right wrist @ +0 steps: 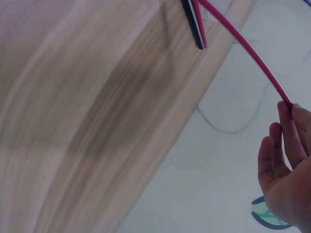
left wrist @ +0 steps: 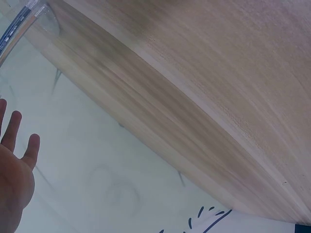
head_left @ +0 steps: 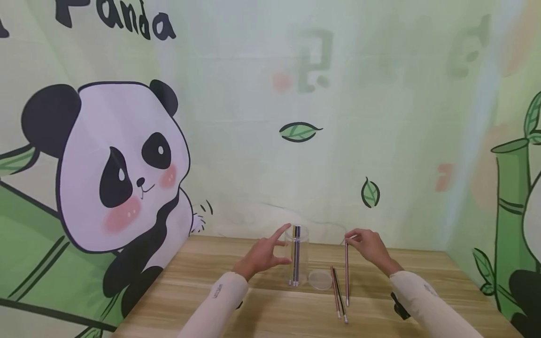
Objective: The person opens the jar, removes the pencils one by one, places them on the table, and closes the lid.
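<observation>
My right hand (head_left: 369,245) pinches the upper end of a red pencil (head_left: 347,274) between thumb and fingertips. The pencil hangs upright, its eraser end down; in the right wrist view the red pencil (right wrist: 255,56) slants up from the fingertips. My left hand (head_left: 263,256) is beside a tall clear plastic jar (head_left: 305,263), thumb and fingers spread at its left side. Several pencils (head_left: 296,258) stand inside the jar. In the left wrist view, the fingers of the left hand (left wrist: 15,170) are extended, with the jar's pencils (left wrist: 17,29) above them.
A clear round lid (head_left: 320,280) lies on the wooden table (head_left: 270,314) just right of the jar. Beside it lie loose pencils (head_left: 338,295), one reddish and one dark, with their erasers toward me. Behind the table hangs a panda-printed backdrop (head_left: 236,155).
</observation>
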### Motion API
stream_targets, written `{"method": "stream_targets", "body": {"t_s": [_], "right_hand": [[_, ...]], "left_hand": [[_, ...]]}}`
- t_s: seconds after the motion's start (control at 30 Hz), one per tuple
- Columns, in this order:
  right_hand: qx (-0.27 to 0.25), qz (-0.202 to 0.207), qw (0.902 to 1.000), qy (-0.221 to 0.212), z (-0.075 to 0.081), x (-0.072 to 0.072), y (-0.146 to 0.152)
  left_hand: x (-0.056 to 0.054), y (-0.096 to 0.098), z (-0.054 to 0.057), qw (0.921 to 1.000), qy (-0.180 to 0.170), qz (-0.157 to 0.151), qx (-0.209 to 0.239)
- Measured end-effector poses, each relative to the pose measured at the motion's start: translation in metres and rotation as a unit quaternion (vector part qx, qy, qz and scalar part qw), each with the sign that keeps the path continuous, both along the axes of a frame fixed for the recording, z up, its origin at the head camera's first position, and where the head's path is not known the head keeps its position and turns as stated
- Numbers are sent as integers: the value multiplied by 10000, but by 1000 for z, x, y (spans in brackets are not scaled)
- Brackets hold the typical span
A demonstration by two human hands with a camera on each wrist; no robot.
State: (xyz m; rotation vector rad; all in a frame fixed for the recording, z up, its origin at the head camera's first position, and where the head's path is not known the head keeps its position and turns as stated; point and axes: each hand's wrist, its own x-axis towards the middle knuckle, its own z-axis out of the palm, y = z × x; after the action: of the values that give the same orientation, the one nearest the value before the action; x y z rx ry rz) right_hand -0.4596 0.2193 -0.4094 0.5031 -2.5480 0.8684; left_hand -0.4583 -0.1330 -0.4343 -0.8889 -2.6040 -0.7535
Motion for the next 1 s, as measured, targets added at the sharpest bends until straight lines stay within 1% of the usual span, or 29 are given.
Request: {"method": "stream_targets", "body": {"t_s": [0.17, 0.4, 0.57, 0.7, 0.87, 1.0], "right_hand": [[-115, -52, 9999, -112, -17, -4, 1], [-102, -62, 9999, -11, -43, -8, -2], [-179, -187, 9995, -200, -56, -8, -6], [-260, -270, 9985, -402, -65, -6, -7], [-278, -327, 9976, -538, -75, -4, -11], [-216, -454, 9969, -611, -82, -3, -14]], "left_hand": [[0, -1, 0, 10000, -26, 17, -9], [2, -3, 1, 10000, -39, 38, -61], [1, -2, 0, 9999, 14, 69, -78], [3, -1, 1, 9999, 7, 77, -104], [5, 0, 3, 9999, -21, 88, -80], [3, -1, 2, 9999, -58, 120, -99]]}}
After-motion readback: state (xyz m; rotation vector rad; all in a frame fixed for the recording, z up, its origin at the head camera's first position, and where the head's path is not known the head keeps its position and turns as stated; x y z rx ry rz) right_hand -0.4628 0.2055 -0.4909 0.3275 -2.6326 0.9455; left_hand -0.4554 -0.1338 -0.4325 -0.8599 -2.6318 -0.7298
